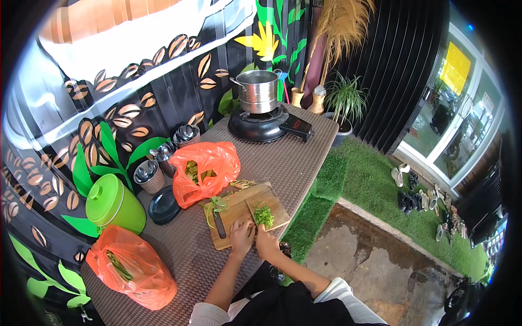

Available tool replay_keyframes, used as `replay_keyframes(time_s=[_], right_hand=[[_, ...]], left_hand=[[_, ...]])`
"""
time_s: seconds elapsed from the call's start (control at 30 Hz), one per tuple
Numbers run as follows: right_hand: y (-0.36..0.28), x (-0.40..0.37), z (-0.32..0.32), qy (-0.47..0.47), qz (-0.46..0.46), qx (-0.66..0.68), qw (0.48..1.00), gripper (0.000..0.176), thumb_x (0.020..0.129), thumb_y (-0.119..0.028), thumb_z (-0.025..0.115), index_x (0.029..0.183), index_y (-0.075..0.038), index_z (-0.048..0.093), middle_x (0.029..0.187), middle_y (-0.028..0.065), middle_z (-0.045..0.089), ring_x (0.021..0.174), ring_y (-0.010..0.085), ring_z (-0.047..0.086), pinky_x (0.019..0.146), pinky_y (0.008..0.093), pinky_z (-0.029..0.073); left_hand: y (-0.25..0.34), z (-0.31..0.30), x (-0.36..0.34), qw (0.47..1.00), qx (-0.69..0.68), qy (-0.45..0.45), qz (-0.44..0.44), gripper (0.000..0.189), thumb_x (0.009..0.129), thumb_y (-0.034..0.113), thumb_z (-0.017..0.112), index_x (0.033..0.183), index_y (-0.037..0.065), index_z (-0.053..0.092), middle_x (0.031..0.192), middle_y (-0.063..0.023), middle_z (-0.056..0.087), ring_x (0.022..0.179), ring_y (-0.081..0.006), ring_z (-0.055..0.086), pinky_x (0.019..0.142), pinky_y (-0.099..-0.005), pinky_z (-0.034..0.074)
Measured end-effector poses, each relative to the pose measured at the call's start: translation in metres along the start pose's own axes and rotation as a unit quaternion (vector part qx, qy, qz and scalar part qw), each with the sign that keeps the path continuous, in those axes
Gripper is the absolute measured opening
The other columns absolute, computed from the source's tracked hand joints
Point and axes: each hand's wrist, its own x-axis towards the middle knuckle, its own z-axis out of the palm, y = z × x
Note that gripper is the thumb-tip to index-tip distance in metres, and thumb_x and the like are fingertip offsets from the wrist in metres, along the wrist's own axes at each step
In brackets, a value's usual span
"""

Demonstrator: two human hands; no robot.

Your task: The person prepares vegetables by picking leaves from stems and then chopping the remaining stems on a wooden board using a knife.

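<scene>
My right hand (266,243) is closed around the handle of a knife (250,209), its thin blade pointing away from me over the wooden cutting board (234,204). Just right of the blade lies a small heap of chopped green herbs (263,216). My left hand (242,237) rests on the board beside the knife, fingers curled; whatever they may hold is hidden. A dark-handled utensil (219,225) lies on the board's left side, near some leafy green sprigs (217,205). Loose stems (242,185) lie at the far edge.
An orange bag of greens (204,168) stands behind the board, another orange bag (133,271) at left. Nearby are a green lidded container (115,204), dark plates (163,205) and cutlery holders (149,176). A steel pot (257,89) sits on a black portable stove (258,125).
</scene>
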Motion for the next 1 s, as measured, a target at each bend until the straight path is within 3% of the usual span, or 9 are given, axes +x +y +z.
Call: replay_keyframes(time_s=[0.2,0.37,0.57,0.73,1.0], right_hand=[[0.01,0.016,-0.008,-0.031,0.003,0.005,1.0,0.024,0.084,-0.01,0.052,0.102,0.0,0.039,0.085,0.0257,0.065,0.081,0.0391,0.066,0.069,0.0468,0.054],[0.0,0.004,-0.001,-0.034,0.021,-0.001,0.999,0.025,0.084,-0.01,0.052,0.102,0.001,0.038,0.088,0.0272,0.064,0.081,0.0407,0.066,0.07,0.0476,0.054],[0.01,0.018,-0.006,-0.034,-0.003,0.02,0.999,0.024,0.085,-0.009,0.049,0.103,0.001,0.038,0.087,0.027,0.064,0.082,0.0415,0.065,0.071,0.0488,0.053],[0.0,0.0,0.0,-0.005,0.021,0.014,1.0,0.022,0.086,-0.009,0.047,0.103,0.001,0.038,0.083,0.0268,0.064,0.08,0.0426,0.065,0.07,0.0494,0.053],[0.004,0.008,0.002,-0.005,-0.018,0.008,1.0,0.021,0.086,-0.009,0.048,0.101,0.001,0.039,0.084,0.0274,0.064,0.081,0.0419,0.065,0.069,0.0477,0.054]], left_hand=[[0.01,-0.002,0.002,0.996,-0.032,0.045,-0.074,0.012,0.074,0.011,0.071,0.083,0.008,0.063,0.074,-0.0069,0.06,0.081,-0.0246,0.052,0.075,-0.0362,0.043],[-0.012,0.006,0.009,0.97,-0.184,0.021,-0.158,0.02,0.067,0.005,0.076,0.084,0.006,0.066,0.077,-0.006,0.065,0.078,-0.0213,0.055,0.072,-0.0313,0.047],[-0.026,0.009,0.007,0.987,-0.096,-0.009,-0.127,0.012,0.066,0.011,0.077,0.073,0.006,0.07,0.076,-0.0067,0.065,0.078,-0.0227,0.055,0.072,-0.0344,0.045],[-0.024,0.01,0.004,0.99,-0.092,0.017,-0.103,0.01,0.067,0.013,0.076,0.074,0.007,0.071,0.077,-0.0065,0.065,0.08,-0.0245,0.055,0.073,-0.0355,0.044],[-0.022,0.009,0.002,0.99,-0.088,0.022,-0.11,0.009,0.069,0.013,0.074,0.076,0.008,0.071,0.081,-0.0066,0.066,0.084,-0.026,0.055,0.077,-0.0359,0.044]])
